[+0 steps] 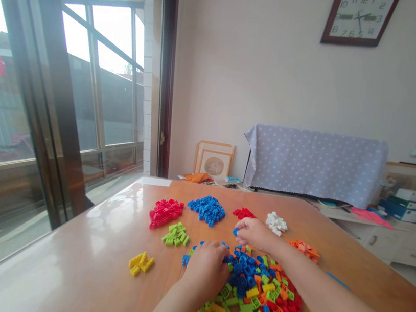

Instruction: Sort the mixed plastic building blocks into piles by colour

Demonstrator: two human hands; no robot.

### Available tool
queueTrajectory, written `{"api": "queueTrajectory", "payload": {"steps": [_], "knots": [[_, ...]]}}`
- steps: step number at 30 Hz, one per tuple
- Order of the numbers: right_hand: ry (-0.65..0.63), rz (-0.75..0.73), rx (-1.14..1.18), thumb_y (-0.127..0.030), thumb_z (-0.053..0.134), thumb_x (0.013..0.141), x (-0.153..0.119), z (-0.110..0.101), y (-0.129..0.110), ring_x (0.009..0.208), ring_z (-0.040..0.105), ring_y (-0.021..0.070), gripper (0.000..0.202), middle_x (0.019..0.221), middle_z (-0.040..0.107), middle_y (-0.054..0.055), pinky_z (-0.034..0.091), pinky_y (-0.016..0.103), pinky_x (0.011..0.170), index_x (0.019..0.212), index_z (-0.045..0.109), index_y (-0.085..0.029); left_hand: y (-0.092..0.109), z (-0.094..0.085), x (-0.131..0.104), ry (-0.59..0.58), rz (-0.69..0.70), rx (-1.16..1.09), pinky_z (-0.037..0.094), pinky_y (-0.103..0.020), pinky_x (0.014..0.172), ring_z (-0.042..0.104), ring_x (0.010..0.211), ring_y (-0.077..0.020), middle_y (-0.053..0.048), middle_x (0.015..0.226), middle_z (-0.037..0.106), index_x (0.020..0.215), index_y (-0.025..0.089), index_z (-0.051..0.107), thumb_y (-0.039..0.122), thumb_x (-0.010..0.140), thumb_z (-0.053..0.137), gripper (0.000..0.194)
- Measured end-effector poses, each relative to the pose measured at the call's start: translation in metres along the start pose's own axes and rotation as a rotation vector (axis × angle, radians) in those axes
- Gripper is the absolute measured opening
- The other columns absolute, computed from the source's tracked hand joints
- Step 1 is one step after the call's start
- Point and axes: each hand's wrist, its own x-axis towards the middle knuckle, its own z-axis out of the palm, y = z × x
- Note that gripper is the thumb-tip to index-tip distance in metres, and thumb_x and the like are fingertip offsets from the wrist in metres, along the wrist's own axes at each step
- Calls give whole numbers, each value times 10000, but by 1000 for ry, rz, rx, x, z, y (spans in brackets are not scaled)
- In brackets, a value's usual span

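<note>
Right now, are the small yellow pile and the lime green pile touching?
Apart: the head view shows bare tabletop between the yellow pile and the lime green pile.

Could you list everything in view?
Table: one, brown, foreground
Mixed block heap: one, multicoloured, near side
Small piles: seven; red (two), blue, lime, yellow, white, orange; beyond and beside heap
Clock: one, brown-framed, upper right
Window panes: several, clear, left
Spotted cloth: one, grey-blue, behind table
Framed pictures: at least two, tan, background
Cabinet: one, white, back right
Boxes: several, mixed colours, cabinet top
Left hand: one, heap's left edge
Right hand: one, heap's far edge, fingers holding blue piece
</note>
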Motion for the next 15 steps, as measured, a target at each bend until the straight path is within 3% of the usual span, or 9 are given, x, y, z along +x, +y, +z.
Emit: {"api": "queueTrajectory", "payload": {"steps": [5,9,15], "knots": [[-24,-39,-69,-200,663,711,42,22,-2,656,650,139,110,686,701,23,487,202,587,811,662,-155,1,-3,0,-33,-47,8,463,-329,863,598,1013,-254,-70,1051,675,1083,284,685,251,820,554,296],[42,-83,-156,-194,686,676,71,42,5,715,613,131,105,739,689,-4,438,190,599,774,666,-161,1,-4,-1,-28,-52,1,460,-335,876,600,1009,-255,-70,1049,678,1089,290,688,244,826,549,301],[57,-61,-240,-166,723,636,89,56,17,649,563,123,148,662,640,-25,390,201,578,767,655,-166,-3,-1,0,-12,-46,-2,466,-342,854,608,985,-256,-72,1036,683,1091,291,687,247,823,546,306]]}}
